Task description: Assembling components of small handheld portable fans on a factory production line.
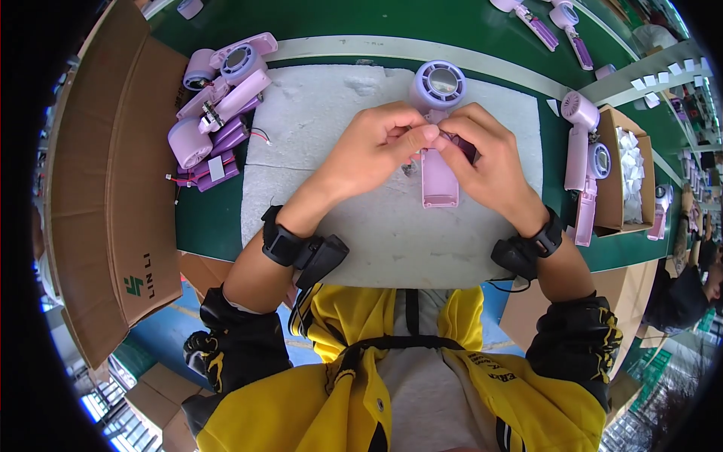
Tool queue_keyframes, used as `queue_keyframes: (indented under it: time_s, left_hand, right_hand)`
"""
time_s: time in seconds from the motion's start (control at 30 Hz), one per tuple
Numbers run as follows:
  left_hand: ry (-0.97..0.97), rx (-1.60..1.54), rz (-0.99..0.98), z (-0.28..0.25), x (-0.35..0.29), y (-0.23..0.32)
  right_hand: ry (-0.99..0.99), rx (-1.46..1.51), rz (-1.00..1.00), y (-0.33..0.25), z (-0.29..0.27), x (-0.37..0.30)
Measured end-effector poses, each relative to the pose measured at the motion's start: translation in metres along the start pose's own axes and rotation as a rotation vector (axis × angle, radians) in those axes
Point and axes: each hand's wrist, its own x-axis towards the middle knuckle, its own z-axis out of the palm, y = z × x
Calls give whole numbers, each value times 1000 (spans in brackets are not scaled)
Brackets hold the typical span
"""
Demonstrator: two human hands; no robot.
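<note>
A handheld fan with a round lilac head (439,84) and an uncased pink handle shell (440,181) lies on a white foam mat (331,226), its head pointing away from me. My left hand (385,145) is closed, thumb and fingertips pinching at the fan's neck. Opposite it, my right hand (482,154) curls its fingers round the upper handle, its thumb meeting the left fingertips. A dark purple piece shows partly under the right fingers. Whatever small part sits between the fingertips is hidden. A small metallic bit (409,169) shows beside the handle, below my left hand.
Several fan heads, pink shells and purple battery packs with wires (218,169) are heaped at the left, beside a tall cardboard box (120,173). To the right are more fans (580,143) and an open carton (649,173) of white pieces. Further fans (538,30) lie beyond the pale rail.
</note>
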Motion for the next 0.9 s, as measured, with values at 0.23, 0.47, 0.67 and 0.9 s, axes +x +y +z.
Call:
queue_keyframes:
  time_s: [0.23,0.47,0.67,0.9]
  left_hand:
    - [-15,-15,-85,-4,0,8]
    - [8,-30,-139,-7,0,6]
    - [-37,-54,-115,-10,-2,5]
    - [-63,-5,-115,-10,0,6]
  right_hand:
    - [74,-50,-81,3,1,-1]
    - [39,-46,-50,3,-1,0]
    - [-56,114,73,4,-5,2]
    - [-111,292,236,7,-6,2]
